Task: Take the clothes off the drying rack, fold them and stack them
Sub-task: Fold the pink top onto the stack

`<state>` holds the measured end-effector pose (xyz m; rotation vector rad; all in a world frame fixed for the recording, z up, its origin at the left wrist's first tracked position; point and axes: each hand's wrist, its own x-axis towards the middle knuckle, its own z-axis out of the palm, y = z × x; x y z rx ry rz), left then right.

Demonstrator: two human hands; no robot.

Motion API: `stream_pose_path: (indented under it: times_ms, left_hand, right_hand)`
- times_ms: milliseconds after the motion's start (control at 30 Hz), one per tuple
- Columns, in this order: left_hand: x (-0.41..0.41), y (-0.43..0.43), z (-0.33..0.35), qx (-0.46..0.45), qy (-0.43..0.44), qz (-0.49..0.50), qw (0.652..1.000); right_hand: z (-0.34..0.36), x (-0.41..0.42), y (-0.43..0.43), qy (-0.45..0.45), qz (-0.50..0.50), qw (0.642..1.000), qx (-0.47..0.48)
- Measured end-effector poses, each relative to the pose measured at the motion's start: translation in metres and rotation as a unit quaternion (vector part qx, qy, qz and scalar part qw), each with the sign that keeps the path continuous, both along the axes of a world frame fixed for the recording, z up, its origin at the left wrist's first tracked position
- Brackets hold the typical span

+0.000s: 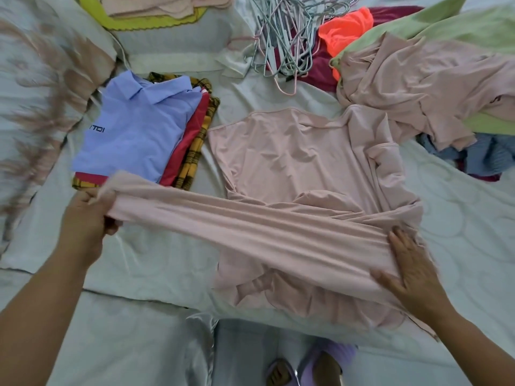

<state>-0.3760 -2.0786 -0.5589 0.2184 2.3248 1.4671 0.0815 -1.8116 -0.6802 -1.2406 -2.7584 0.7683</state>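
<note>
Crosswise, pink sleeve (250, 227) stretches from gripping left hand (89, 215) to flat, pressing right hand (409, 263).

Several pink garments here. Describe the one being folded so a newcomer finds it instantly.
On the pale quilted bed, look at the middle, right of the folded stack topped by a light blue collared shirt. The pink long-sleeved top lies spread flat, one sleeve stretched across it from the left hand to the right hand. The pink garment at upper right lies crumpled.
</note>
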Motion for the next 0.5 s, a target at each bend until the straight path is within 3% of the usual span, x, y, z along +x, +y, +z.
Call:
stream_pose_path:
  times_ms: [100, 200, 333, 433, 500]
  left_hand:
    - [0.012, 0.001, -0.021, -0.123, -0.026, -0.006, 0.992]
    - [0.02, -0.004, -0.036, -0.112, -0.067, 0.038, 0.991]
    - [0.029, -0.008, -0.034, -0.077, -0.101, 0.114, 0.985]
    - [0.044, 0.01, -0.001, -0.04, -0.043, 0.081, 0.995]
    - [0.069, 0.035, 0.034, -0.002, 0.032, 0.002, 0.999]
  right_hand:
    - [0.008, -0.006, -0.003, -0.017, 0.022, 0.999, 0.023]
    - [0.009, -0.013, -0.013, -0.036, 0.093, 0.991, 0.092]
    - [-0.009, -0.005, -0.024, -0.12, 0.126, 0.979, 0.104]
    - [0.0, -0.011, -0.023, -0.085, 0.103, 0.986, 0.098]
    - [0.014, -0.018, -0.025, 0.006, 0.071, 0.993, 0.096]
